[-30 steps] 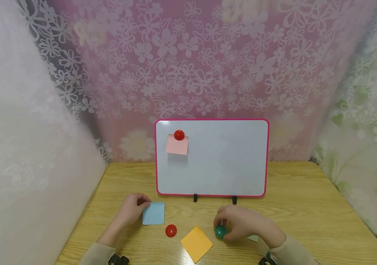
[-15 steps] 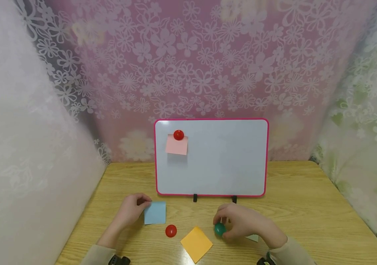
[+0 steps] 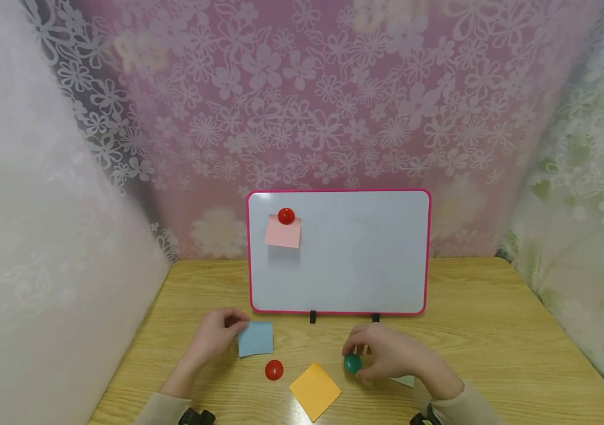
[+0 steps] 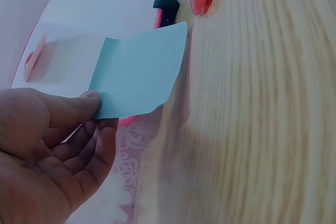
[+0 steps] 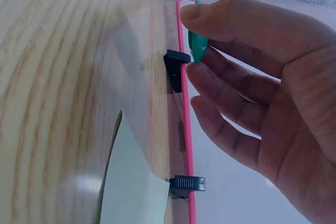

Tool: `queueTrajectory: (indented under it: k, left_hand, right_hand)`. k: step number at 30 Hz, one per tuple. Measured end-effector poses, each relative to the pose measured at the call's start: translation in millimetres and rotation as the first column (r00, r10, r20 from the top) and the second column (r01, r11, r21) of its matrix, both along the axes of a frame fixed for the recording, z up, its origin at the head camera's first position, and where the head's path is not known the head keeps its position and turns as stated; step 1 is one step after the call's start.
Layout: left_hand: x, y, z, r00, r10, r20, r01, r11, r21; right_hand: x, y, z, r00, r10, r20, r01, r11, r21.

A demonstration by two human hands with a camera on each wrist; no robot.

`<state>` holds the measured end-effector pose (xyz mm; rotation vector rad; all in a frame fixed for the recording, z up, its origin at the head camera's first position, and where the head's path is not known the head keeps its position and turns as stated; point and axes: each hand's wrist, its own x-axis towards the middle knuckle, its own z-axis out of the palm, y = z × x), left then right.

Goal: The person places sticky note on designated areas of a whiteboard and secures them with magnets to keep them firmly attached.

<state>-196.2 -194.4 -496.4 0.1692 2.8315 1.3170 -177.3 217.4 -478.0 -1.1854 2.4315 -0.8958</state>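
My left hand [image 3: 218, 334] pinches a blue sticky note [image 3: 256, 339] by its upper left corner, thumb on the face toward me. In the left wrist view the note [image 4: 142, 72] is lifted off the wood. A round green magnet [image 3: 353, 363] is pinched between the thumb and fingers of my right hand [image 3: 387, 353]; the right wrist view shows this magnet [image 5: 198, 40] edge-on, partly covered by the thumb. Between the hands, a red magnet [image 3: 274, 370] and an orange sticky note [image 3: 315, 392] lie on the table. A pale green note [image 3: 404, 381] is mostly hidden under my right forearm.
A whiteboard [image 3: 339, 254] with a pink frame stands at the back on black feet [image 3: 312, 317]. On its upper left, another red magnet [image 3: 286, 216] holds a pink note [image 3: 283, 233]. Floral curtains surround the wooden table [image 3: 493, 330].
My left hand has moved slightly right, bringing the blue note up and right with it. The green magnet has risen a little in my right hand.
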Motion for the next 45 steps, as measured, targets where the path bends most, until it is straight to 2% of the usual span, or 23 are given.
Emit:
queueTrajectory:
  k: [9,15,21,34,45]
  left_hand:
    - [1.8,5,2.8,1.000,-0.016,0.015,0.015,0.998,0.062]
    - [0.2,9,1.6,1.000,-0.014,0.008,0.013,0.997,0.073]
    - [-0.6,15,4.4,1.000,-0.023,-0.019,0.025,0.996,0.084]
    - [1.3,28,11.1,0.999,-0.049,-0.003,0.049,0.990,0.131]
    - [-0.3,38,13.0,0.998,-0.066,-0.004,0.065,0.987,0.148]
  right_hand:
    - [-0.2,2,-1.0,1.000,-0.015,-0.015,0.015,1.000,-0.012]
    - [0.0,2,0.7,1.000,-0.018,-0.019,0.018,1.000,-0.023]
    - [-0.2,3,3.0,0.998,-0.011,-0.070,0.007,0.998,-0.061]
    - [-3.0,9,7.6,0.991,0.002,-0.131,-0.017,0.993,-0.116]
    - [-6.3,11,7.2,0.995,-0.023,-0.096,0.013,0.994,-0.105]
